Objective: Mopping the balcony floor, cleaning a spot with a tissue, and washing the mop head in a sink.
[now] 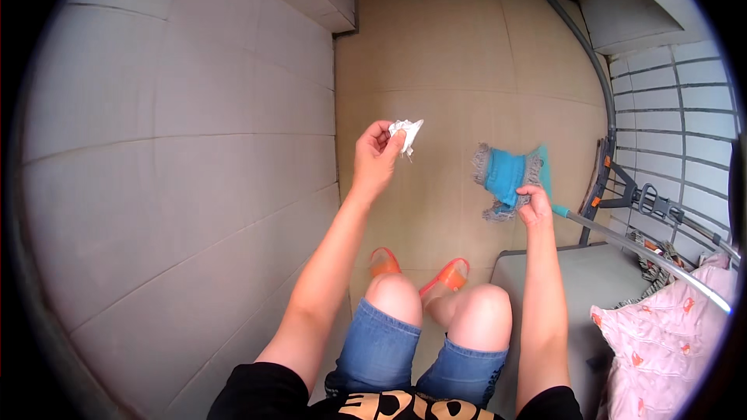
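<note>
My left hand (376, 154) pinches a crumpled white tissue (407, 131) between thumb and fingers, raised in front of me. To the right, my right hand (534, 204) grips the lower edge of a blue mop pad (506, 174) with a grey fringe. Part of the pad sags below the hand. Just behind it shows a teal triangular mop head (544, 169), partly hidden by the pad. Its metal pole (630, 245) slants down to the right. Whether the pad is still attached to the mop head, I cannot tell.
Tiled wall (233, 186) rises on the left above the beige tile floor (420, 58). A squeegee-like mop (601, 181) and a grey hose (589, 46) stand along the right wall. Below them sit a grey box (560, 280) and a pink quilted cloth (665, 326).
</note>
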